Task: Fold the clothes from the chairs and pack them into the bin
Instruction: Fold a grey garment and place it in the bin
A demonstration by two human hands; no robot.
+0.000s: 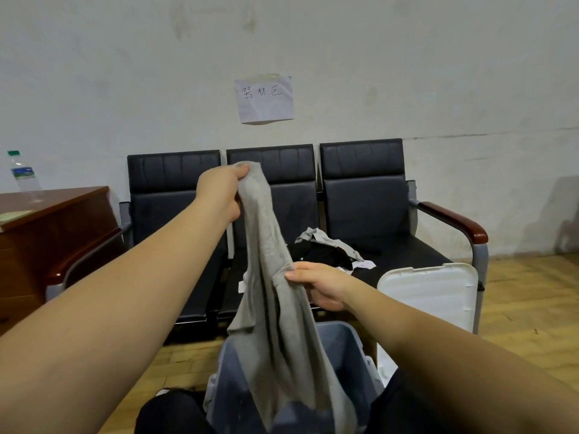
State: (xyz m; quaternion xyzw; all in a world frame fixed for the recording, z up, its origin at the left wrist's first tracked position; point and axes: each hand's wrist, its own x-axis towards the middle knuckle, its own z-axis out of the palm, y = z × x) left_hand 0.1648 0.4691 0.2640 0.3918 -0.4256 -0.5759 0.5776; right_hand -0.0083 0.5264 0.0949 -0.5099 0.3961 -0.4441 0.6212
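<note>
The left hand is raised high in front of the chairs, its fingers bunched round the top edge of a grey garment, so that the cloth hangs at full length and its shape can be read before any fold is made. Lower down, the right hand pinches the same garment partway along one side, thumb on top and fingers under, most likely to find an edge or seam and spread the cloth flat. The garment's lower end trails into the open grey bin standing on the floor just in front of the person; it is not folded, so this looks like sorting out rather than packing. The bin's white lid leans upright beside it against the right-hand chair, out of the way. A small heap of black and pale clothes lies on the seats between the middle and right chairs. A water bottle stands on the wooden bench at the left.
</note>
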